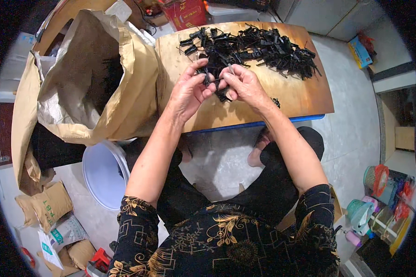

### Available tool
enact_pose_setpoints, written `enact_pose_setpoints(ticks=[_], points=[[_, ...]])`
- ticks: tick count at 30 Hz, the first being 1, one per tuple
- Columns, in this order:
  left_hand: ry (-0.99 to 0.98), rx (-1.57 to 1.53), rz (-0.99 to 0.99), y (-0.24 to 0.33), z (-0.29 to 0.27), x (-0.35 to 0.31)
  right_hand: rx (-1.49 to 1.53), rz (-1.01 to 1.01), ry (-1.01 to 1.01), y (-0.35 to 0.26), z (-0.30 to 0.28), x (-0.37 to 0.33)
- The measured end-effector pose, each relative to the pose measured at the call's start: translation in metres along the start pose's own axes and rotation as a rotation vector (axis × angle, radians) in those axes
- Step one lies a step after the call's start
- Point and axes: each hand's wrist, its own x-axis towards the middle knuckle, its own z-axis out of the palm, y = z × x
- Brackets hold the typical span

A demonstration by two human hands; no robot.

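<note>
Both hands meet over the near middle of a wooden board (189, 113). My left hand (189, 90) is closed on a small black plastic part (207, 79), thumb and fingers around it. Close beside it, my right hand (245, 85) pinches at the same part's right side; a thin greyish piece shows by its fingertips, too small to name. Beyond the hands spreads a heap of black plastic parts (282, 51) with thin prongs. Some of these parts lie under and between my hands, partly hidden by them.
A large open paper sack (141, 78) stands left of the board, dark inside. Below it sits a white round bucket (101, 171). Packed brown bags (51, 205) lie on the floor at lower left. Baskets (376, 177) and small goods crowd the right side. A red box (185, 14) stands behind the board.
</note>
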Motion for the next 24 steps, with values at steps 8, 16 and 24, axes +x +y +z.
enact_pose_setpoints(ticks=[8, 16, 24], points=[[-0.305, 0.091, -0.11, -0.003, 0.003, -0.009, 0.048, 0.004, -0.134, -0.012, -0.002, -0.004], [-0.258, 0.209, -0.094, -0.005, 0.006, -0.011, -0.027, 0.089, -0.151, -0.017, -0.006, -0.006], [-0.166, 0.698, 0.088, -0.009, 0.007, -0.008, -0.215, -0.011, -0.055, 0.0, -0.002, 0.001]])
